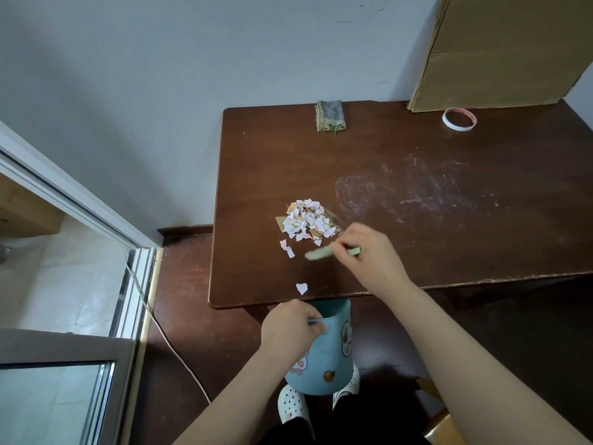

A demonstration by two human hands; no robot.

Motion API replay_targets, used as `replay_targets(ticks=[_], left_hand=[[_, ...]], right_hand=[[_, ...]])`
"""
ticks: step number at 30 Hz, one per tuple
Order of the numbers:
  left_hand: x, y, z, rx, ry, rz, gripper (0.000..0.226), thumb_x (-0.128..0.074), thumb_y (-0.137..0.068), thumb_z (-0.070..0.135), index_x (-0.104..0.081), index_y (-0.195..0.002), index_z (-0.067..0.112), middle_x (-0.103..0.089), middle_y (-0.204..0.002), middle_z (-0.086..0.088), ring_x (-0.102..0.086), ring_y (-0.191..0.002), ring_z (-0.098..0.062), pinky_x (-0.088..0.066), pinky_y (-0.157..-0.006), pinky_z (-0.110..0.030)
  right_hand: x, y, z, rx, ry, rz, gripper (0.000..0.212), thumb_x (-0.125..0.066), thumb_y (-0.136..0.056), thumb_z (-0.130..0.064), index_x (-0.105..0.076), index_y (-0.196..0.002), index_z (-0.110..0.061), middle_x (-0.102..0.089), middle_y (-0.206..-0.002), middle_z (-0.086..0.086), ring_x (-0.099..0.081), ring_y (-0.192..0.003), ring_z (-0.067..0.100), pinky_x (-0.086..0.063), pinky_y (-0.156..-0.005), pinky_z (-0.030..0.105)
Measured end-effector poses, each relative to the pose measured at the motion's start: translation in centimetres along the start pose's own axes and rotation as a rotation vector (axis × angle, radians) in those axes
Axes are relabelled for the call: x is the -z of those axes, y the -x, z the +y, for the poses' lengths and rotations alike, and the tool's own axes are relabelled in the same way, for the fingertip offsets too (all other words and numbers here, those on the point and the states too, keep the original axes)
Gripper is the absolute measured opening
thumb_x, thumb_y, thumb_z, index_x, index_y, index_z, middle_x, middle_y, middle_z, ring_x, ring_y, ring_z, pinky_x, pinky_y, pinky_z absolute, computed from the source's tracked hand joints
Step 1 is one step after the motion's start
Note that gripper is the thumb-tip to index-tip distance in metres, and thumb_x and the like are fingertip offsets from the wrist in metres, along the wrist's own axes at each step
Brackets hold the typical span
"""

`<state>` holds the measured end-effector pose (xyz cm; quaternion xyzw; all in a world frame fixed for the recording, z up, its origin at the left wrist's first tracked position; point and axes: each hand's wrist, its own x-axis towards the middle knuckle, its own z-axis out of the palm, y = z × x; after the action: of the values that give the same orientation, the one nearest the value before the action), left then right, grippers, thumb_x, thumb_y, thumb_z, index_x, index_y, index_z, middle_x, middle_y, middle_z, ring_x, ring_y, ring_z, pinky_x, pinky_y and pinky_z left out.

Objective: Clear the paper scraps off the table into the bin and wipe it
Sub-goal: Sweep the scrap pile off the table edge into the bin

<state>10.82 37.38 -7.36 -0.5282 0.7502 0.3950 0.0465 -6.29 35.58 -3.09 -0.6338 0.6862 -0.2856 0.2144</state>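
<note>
1. I've got the right hand (369, 252) with its fingers curled round a pale green tool (321, 253). It's blurred, so I can't tell what kind of tool it is.
2. The tool's tip is just beside the near edge of the heap of paper scraps (308, 221), on the left part of the table (417, 252).
3. The left hand (290, 329) grips the rim of the blue bin (324, 358), thumb and fingers pinching the edge. The bin's mouth sits just under the table's near edge.
4. A few loose scraps (287, 248) lie just left of the tool, and a single scrap (302, 288) lies near the table edge, above the bin.
5. A whitish smear (417, 194) marks the wood to the right of the heap.
6. At the far edge there's a folded cloth (331, 115), well apart from a tape roll (459, 119) and a cardboard box (500, 53).
</note>
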Motion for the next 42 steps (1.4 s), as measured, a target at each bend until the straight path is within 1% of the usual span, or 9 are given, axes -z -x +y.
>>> replay_targets(ticks=[3,7,14,20,28,30,34,38,42], left_hand=[[0.0,0.0,0.0,0.006,0.009,0.002,0.019,-0.062,-0.087,0.038,-0.073,-0.094,0.025,-0.071,-0.085,0.004,-0.053,-0.064,-0.009,-0.038,-0.057,-0.021],[0.0,0.0,-0.1,0.01,0.015,0.003,0.02,-0.062,-0.087,0.038,-0.074,-0.095,0.025,-0.07,-0.084,0.005,-0.055,-0.065,-0.009,-0.041,-0.059,-0.021],[0.1,-0.3,0.0,0.012,0.019,-0.01,0.021,-0.062,-0.087,0.039,-0.073,-0.097,0.025,-0.066,-0.079,0.008,-0.052,-0.063,-0.007,-0.041,-0.059,-0.021],[0.2,-0.3,0.1,0.013,0.016,-0.019,0.021,-0.061,-0.088,0.038,-0.073,-0.098,0.025,-0.065,-0.081,0.011,-0.055,-0.068,-0.005,-0.045,-0.062,-0.021],[0.4,-0.3,0.3,0.05,0.008,-0.058,0.02,-0.059,-0.088,0.037,-0.073,-0.097,0.025,-0.072,-0.085,0.004,-0.064,-0.075,-0.012,-0.051,-0.066,-0.027],[0.5,-0.4,0.3,0.053,0.006,-0.059,0.02,-0.059,-0.088,0.037,-0.073,-0.098,0.026,-0.072,-0.088,0.004,-0.065,-0.078,-0.012,-0.054,-0.07,-0.028],[0.4,-0.5,0.3,0.036,0.007,-0.047,0.02,-0.061,-0.087,0.035,-0.074,-0.099,0.025,-0.071,-0.092,0.006,-0.064,-0.082,-0.011,-0.052,-0.07,-0.027],[0.5,-0.7,0.2,0.038,0.008,-0.053,0.019,-0.062,-0.087,0.036,-0.074,-0.098,0.026,-0.071,-0.09,0.006,-0.063,-0.08,-0.011,-0.049,-0.067,-0.025],[0.5,-0.6,0.2,0.041,0.006,-0.062,0.019,-0.062,-0.087,0.037,-0.074,-0.097,0.026,-0.071,-0.089,0.006,-0.06,-0.074,-0.009,-0.048,-0.066,-0.025]], right_hand=[[-0.4,-2.5,0.3,0.046,0.03,0.155,0.013,-0.061,-0.088,-0.013,-0.071,-0.085,-0.006,-0.051,-0.083,-0.003,-0.048,-0.067,0.012,-0.037,-0.061,0.021],[-1.3,-4.7,0.7,0.036,0.136,0.094,0.014,-0.058,-0.09,-0.012,-0.07,-0.086,-0.005,-0.05,-0.088,-0.001,-0.046,-0.073,0.01,-0.032,-0.06,0.013],[-1.1,-2.2,1.0,0.032,0.225,-0.06,0.025,-0.054,-0.093,-0.022,-0.07,-0.081,-0.007,-0.056,-0.086,0.003,-0.052,-0.07,0.018,-0.042,-0.061,0.029],[-0.3,-3.3,0.0,0.098,0.142,0.1,0.017,-0.058,-0.089,-0.013,-0.069,-0.077,-0.006,-0.049,-0.08,-0.004,-0.045,-0.064,0.01,-0.028,-0.056,0.01],[-3.2,-7.7,0.0,0.067,0.199,-0.007,0.016,-0.055,-0.093,-0.017,-0.066,-0.092,-0.005,-0.054,-0.102,0.004,-0.042,-0.079,0.007,-0.027,-0.059,0.009],[-3.3,-7.3,0.2,0.073,0.223,-0.049,0.018,-0.053,-0.094,-0.018,-0.065,-0.089,-0.005,-0.053,-0.099,0.003,-0.042,-0.076,0.009,-0.03,-0.063,0.016],[-2.7,-4.8,0.6,0.081,0.221,-0.084,0.019,-0.053,-0.093,-0.018,-0.066,-0.085,-0.007,-0.047,-0.089,-0.004,-0.046,-0.074,0.012,-0.029,-0.058,0.014],[-2.1,-2.6,1.0,0.132,0.208,-0.014,0.018,-0.057,-0.089,-0.014,-0.068,-0.077,-0.006,-0.056,-0.082,0.001,-0.05,-0.066,0.015,-0.034,-0.059,0.02],[-1.9,-3.7,0.2,0.163,0.141,0.105,0.014,-0.061,-0.085,-0.008,-0.065,-0.072,-0.007,-0.049,-0.076,-0.004,-0.043,-0.062,0.01,-0.029,-0.055,0.011]])
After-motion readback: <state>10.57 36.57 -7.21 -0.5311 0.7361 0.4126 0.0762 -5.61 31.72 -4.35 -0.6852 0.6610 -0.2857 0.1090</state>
